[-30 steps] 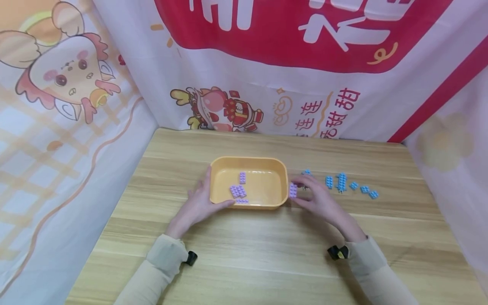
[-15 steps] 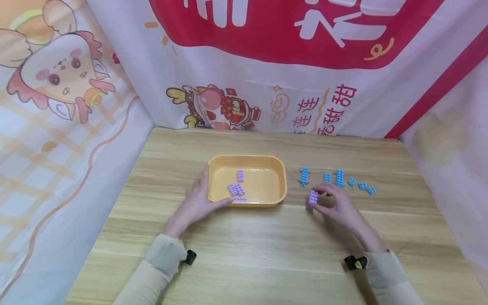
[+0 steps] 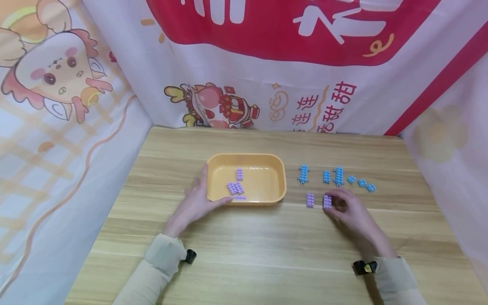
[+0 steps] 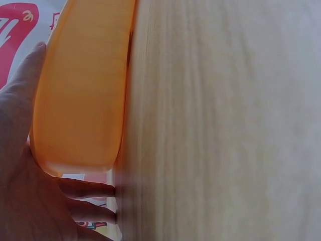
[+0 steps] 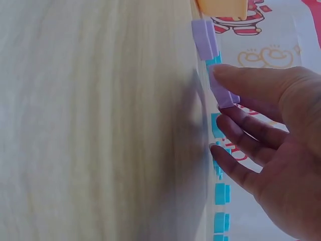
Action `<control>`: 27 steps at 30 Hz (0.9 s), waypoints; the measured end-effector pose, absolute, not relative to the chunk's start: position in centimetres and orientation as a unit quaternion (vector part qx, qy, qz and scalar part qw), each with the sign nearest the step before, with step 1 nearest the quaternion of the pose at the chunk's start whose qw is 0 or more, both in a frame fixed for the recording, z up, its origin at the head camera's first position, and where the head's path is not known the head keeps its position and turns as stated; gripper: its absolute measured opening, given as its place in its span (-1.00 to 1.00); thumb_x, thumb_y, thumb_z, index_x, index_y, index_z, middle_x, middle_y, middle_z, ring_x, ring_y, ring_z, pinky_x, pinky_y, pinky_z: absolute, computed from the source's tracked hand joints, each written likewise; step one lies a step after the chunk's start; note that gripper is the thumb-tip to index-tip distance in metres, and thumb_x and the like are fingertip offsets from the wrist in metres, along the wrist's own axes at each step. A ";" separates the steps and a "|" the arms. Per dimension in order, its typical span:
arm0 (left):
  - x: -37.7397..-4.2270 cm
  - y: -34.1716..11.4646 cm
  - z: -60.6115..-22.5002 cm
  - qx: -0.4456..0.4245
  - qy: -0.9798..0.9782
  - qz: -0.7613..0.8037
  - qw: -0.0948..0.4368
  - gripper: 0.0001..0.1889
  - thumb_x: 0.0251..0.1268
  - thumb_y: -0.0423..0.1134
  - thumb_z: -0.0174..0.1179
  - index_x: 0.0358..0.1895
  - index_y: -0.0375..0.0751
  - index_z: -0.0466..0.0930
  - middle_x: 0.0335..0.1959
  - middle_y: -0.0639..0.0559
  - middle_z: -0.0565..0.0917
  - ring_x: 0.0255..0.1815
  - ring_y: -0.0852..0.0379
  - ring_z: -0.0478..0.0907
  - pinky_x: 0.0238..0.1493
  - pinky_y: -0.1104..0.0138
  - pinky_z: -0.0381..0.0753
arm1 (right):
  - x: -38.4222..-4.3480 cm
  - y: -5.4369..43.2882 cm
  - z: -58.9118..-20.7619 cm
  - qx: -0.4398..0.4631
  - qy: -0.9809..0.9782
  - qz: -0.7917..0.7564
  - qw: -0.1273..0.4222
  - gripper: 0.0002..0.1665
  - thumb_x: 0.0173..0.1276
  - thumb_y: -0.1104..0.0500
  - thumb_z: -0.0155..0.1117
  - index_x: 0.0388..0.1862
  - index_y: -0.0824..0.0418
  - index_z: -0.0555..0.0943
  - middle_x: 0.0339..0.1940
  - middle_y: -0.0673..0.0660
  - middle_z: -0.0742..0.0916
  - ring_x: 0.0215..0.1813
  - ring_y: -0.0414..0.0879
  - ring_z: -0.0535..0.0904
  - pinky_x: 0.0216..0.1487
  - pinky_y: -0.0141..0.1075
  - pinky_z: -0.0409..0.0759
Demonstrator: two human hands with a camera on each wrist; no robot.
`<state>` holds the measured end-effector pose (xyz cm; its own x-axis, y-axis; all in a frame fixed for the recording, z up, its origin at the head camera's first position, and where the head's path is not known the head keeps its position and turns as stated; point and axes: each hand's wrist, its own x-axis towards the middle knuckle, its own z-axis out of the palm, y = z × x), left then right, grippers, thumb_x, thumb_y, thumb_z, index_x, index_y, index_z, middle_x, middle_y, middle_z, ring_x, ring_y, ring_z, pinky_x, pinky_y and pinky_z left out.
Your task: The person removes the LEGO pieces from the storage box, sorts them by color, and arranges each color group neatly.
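Note:
My left hand point(image 3: 196, 204) rests at the left end of a yellow plastic box point(image 3: 267, 201). Its thumb lies along the front rim, while the other fingers stretch along the box's end, as the left wrist view shows. Several purple toy bricks point(image 3: 239, 174) lie inside the box. Between thumb and index finger, my right hand point(image 3: 352, 212) pinches a purple toy brick point(image 3: 327, 201) at table level. The same brick point(image 5: 223, 91) is partly behind my thumb in the right wrist view. Just left of it another purple brick point(image 3: 310, 200) sits on the table, studs up.
Behind my right hand runs a row of blue pieces: two long ones with side pegs, including the left one point(image 3: 303, 174), a blue brick point(image 3: 326, 176) and small blue bricks point(image 3: 361, 183) to the right. A printed cloth point(image 3: 236, 67) hangs behind the wooden table point(image 3: 244, 245).
From beside the box, my right hand has moved right with purple bricks. One purple brick now stands on the table, with the pinched one to its right. The left hand stays at the box.

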<state>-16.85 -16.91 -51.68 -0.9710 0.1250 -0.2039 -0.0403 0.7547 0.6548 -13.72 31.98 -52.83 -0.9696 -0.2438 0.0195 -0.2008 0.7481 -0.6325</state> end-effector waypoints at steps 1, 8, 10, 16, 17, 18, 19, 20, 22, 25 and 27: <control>-16.9 -16.9 -51.7 0.021 0.929 0.350 0.120 0.57 0.01 0.74 0.34 0.79 0.31 -0.65 0.86 -0.31 -0.04 0.86 -0.44 -0.11 0.74 -0.52 -0.43 | -13.7 32.1 -52.9 -0.118 0.935 -0.332 0.034 -0.46 0.40 0.33 0.56 0.34 0.32 0.68 0.25 0.32 0.73 0.25 0.28 0.72 0.31 0.23 0.77; -16.9 -17.0 -51.9 0.014 0.927 0.352 0.127 0.58 -0.03 0.77 0.32 0.79 0.33 -0.65 0.86 -0.30 -0.06 0.87 -0.43 -0.19 0.75 -0.49 -0.46 | -13.8 31.9 -53.4 -0.108 0.942 -0.316 0.041 -0.46 0.42 0.32 0.53 0.36 0.34 0.67 0.37 0.41 0.68 0.39 0.43 0.61 0.44 0.40 0.63; -16.9 -17.0 -51.8 0.014 0.927 0.354 0.126 0.57 -0.03 0.77 0.33 0.79 0.34 -0.65 0.86 -0.29 -0.05 0.87 -0.42 -0.19 0.75 -0.49 -0.46 | -13.8 31.9 -53.5 -0.109 0.943 -0.313 0.039 -0.45 0.43 0.32 0.53 0.38 0.33 0.66 0.39 0.42 0.67 0.41 0.45 0.59 0.45 0.41 0.60; -16.9 -17.0 -51.8 0.017 0.926 0.359 0.119 0.58 -0.04 0.76 0.35 0.81 0.32 -0.61 0.86 -0.28 0.00 0.87 -0.43 -0.17 0.74 -0.51 -0.45 | -14.0 31.9 -53.2 -0.109 0.937 -0.328 0.044 -0.21 0.42 0.27 0.57 0.59 0.26 0.51 0.35 0.35 0.68 0.37 0.34 0.62 0.44 0.37 0.63; -16.9 -17.0 -51.7 0.018 0.926 0.358 0.119 0.58 -0.04 0.76 0.35 0.81 0.32 -0.61 0.86 -0.28 0.01 0.87 -0.43 -0.17 0.74 -0.52 -0.45 | -14.1 31.9 -53.0 -0.109 0.935 -0.334 0.042 -0.17 0.41 0.27 0.58 0.61 0.25 0.48 0.33 0.34 0.67 0.35 0.33 0.62 0.42 0.37 0.64; -16.9 -16.9 -51.7 0.018 0.927 0.355 0.118 0.58 -0.04 0.77 0.34 0.81 0.30 -0.61 0.86 -0.29 0.00 0.87 -0.43 -0.17 0.74 -0.52 -0.44 | -14.1 31.8 -52.7 -0.112 0.933 -0.339 0.037 -0.14 0.41 0.27 0.58 0.64 0.23 0.45 0.32 0.34 0.67 0.35 0.32 0.62 0.41 0.37 0.65; -16.9 -16.9 -51.7 0.019 0.928 0.353 0.118 0.58 -0.04 0.77 0.34 0.81 0.29 -0.61 0.86 -0.29 0.00 0.87 -0.43 -0.17 0.74 -0.52 -0.44 | -14.3 31.7 -52.5 -0.118 0.931 -0.343 0.027 -0.13 0.41 0.28 0.58 0.65 0.24 0.44 0.32 0.34 0.67 0.34 0.31 0.62 0.40 0.37 0.65; -16.9 -16.9 -51.7 0.019 0.928 0.352 0.117 0.58 -0.04 0.77 0.33 0.81 0.28 -0.61 0.86 -0.30 0.00 0.87 -0.43 -0.17 0.74 -0.52 -0.43 | -14.4 31.5 -52.2 -0.126 0.928 -0.349 0.013 -0.13 0.41 0.30 0.57 0.64 0.26 0.44 0.32 0.35 0.67 0.34 0.31 0.62 0.38 0.37 0.66; -16.9 -16.9 -51.6 0.020 0.929 0.351 0.117 0.58 -0.03 0.77 0.33 0.81 0.27 -0.60 0.86 -0.30 0.00 0.87 -0.43 -0.16 0.74 -0.52 -0.43 | -14.8 31.0 -51.7 -0.148 0.924 -0.352 -0.021 -0.14 0.39 0.35 0.57 0.62 0.29 0.45 0.33 0.38 0.68 0.32 0.32 0.62 0.35 0.37 0.66; -16.8 -17.0 -51.7 0.018 0.928 0.353 0.116 0.58 -0.03 0.77 0.34 0.82 0.27 -0.60 0.86 -0.29 0.00 0.87 -0.42 -0.16 0.75 -0.51 -0.43 | -15.7 29.9 -50.9 -0.172 0.914 -0.361 -0.065 -0.14 0.36 0.38 0.58 0.61 0.30 0.46 0.36 0.40 0.70 0.33 0.29 0.64 0.35 0.34 0.64; -16.8 -17.0 -51.7 0.016 0.928 0.355 0.116 0.58 -0.03 0.76 0.35 0.82 0.27 -0.59 0.86 -0.28 0.00 0.87 -0.42 -0.15 0.75 -0.51 -0.43 | -16.2 29.1 -50.4 -0.175 0.910 -0.368 -0.079 -0.10 0.36 0.38 0.58 0.64 0.27 0.44 0.38 0.39 0.70 0.34 0.28 0.65 0.38 0.33 0.63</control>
